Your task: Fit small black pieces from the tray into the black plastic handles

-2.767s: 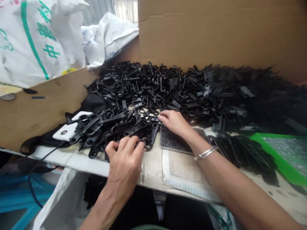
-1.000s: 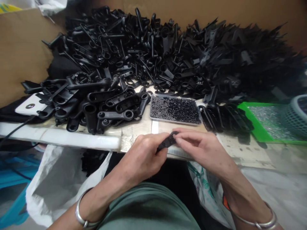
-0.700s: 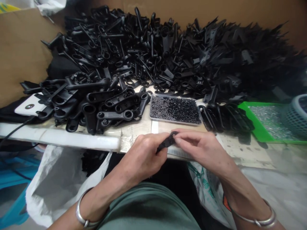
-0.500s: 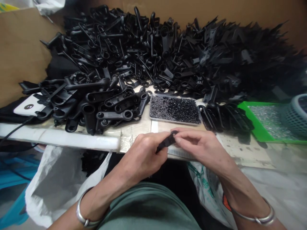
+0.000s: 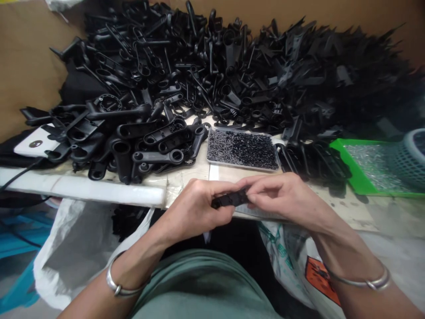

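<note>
A dark plastic arm-shaped part (image 5: pixel 231 199) lies between my two hands, just over the table's front edge. My left hand (image 5: pixel 202 206) is closed round its left end, thumb below and fingers above. At the part's right end, my right hand (image 5: pixel 282 192) pinches with thumb and fingertips; anything small between those tips is hidden. Beyond the hands stands a clear shallow tray (image 5: pixel 210 162) filled with tiny black and silvery pieces. Left of it is a pile of similar black arm-shaped parts (image 5: pixel 159 157).
A large heap of black plastic parts (image 5: pixel 229 57) fills the back, against cardboard. On the right, a green tray (image 5: pixel 360 188) holds small clear pieces and a grey basket (image 5: pixel 410 155). White foam (image 5: pixel 83 188) edges the table at left; a white sack (image 5: pixel 73 257) hangs below.
The black part has turned from a slant to nearly level between my hands. My right hand has shifted slightly right, still at the part's end. The view has moved a little.
</note>
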Tool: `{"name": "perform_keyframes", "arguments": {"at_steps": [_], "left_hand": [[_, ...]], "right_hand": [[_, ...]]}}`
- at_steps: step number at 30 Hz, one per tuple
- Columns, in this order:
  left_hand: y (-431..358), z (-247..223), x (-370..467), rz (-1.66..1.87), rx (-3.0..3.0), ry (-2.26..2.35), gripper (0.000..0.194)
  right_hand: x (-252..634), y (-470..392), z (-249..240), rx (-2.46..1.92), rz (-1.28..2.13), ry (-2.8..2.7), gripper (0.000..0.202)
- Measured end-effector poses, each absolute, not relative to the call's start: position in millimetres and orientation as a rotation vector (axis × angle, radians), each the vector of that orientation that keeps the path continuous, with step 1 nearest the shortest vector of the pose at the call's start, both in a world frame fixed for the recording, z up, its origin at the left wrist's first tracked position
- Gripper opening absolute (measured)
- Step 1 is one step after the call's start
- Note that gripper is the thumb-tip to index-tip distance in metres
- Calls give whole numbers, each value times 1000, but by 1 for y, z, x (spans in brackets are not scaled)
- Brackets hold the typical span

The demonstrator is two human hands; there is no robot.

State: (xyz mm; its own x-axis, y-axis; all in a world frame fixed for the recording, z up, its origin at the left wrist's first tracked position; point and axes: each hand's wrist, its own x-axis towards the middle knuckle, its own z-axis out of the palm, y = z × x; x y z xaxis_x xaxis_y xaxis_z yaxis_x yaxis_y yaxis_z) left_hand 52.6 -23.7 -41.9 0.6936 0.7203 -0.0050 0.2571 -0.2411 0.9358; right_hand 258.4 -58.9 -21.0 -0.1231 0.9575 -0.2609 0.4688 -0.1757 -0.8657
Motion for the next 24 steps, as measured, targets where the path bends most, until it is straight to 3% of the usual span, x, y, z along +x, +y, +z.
{"name": "perform_keyframes", "arguments": {"at_steps": [8,12,24], "left_hand": [[-16,-42,50,458,1631,691,45],[-14,-37,52,453,1582,676,38],[-12,-43,49,420,1617,737,35]], "right_hand": [[267,-54,-15,-1589,1245,-1865,20],[271,-52,-14,-1545,1274,-1974,20],[277,-52,-19,-1600,1348,-1822,16]]}}
